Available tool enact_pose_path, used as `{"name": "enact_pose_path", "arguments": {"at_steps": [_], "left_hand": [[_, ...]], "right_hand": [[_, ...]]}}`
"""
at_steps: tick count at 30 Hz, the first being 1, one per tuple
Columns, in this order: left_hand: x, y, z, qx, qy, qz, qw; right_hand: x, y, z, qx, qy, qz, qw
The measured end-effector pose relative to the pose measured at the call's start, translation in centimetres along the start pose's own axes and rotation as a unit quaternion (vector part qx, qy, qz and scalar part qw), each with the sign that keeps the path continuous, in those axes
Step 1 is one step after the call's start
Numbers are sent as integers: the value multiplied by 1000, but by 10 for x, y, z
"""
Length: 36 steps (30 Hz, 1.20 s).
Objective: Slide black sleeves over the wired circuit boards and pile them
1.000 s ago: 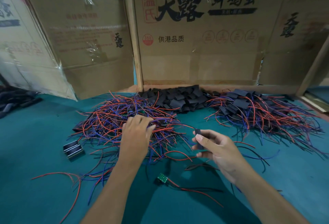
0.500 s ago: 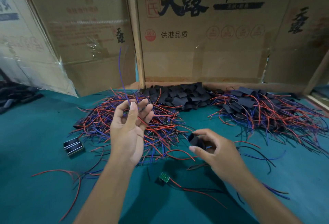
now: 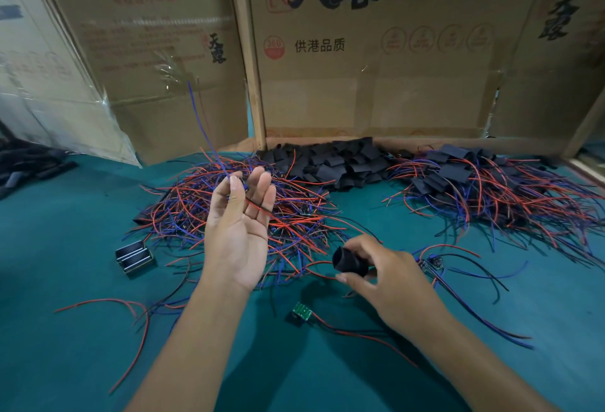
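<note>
My left hand (image 3: 240, 228) is raised palm up above the tangle of red and blue wired boards (image 3: 229, 212). Its thumb and fingers pinch one wired board, mostly hidden, whose blue wire (image 3: 201, 123) sticks up. My right hand (image 3: 386, 280) holds a black sleeve (image 3: 348, 261) with its open mouth facing left. Loose black sleeves (image 3: 334, 163) are heaped at the back centre. At the right lies a heap of sleeved boards with wires (image 3: 484, 192).
A bare green board (image 3: 302, 311) with red and black wires lies on the green table near me. Another wired board (image 3: 432, 262) lies right of my right hand. A small metal clip (image 3: 134, 256) sits at the left. Cardboard boxes (image 3: 360, 51) wall the back.
My left hand has lifted out of the wire tangle and turned palm up with one wired board. My right hand has squeezed the sleeve open and moved a little lower.
</note>
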State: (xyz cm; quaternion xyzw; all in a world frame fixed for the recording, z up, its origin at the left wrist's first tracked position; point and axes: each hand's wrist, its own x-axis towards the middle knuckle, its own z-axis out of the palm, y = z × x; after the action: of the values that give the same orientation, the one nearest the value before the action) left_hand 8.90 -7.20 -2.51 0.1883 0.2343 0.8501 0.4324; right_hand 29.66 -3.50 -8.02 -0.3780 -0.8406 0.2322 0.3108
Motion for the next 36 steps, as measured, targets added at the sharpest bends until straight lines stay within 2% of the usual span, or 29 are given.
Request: {"name": "enact_pose_path", "arguments": {"at_steps": [15, 28, 33, 36], "left_hand": [[-2, -8, -1, -6, 16, -24, 1000], [4, -10, -8, -17, 61, -24, 998], [-5, -16, -1, 44, 12, -18, 999], [-16, -29, 5, 120, -49, -32, 991]], "right_hand": [[-4, -9, 6, 104, 13, 0, 994], [-4, -13, 4, 146, 9, -6, 989], [-4, -12, 3, 84, 27, -16, 996], [-2, -10, 1, -14, 63, -28, 998]]}}
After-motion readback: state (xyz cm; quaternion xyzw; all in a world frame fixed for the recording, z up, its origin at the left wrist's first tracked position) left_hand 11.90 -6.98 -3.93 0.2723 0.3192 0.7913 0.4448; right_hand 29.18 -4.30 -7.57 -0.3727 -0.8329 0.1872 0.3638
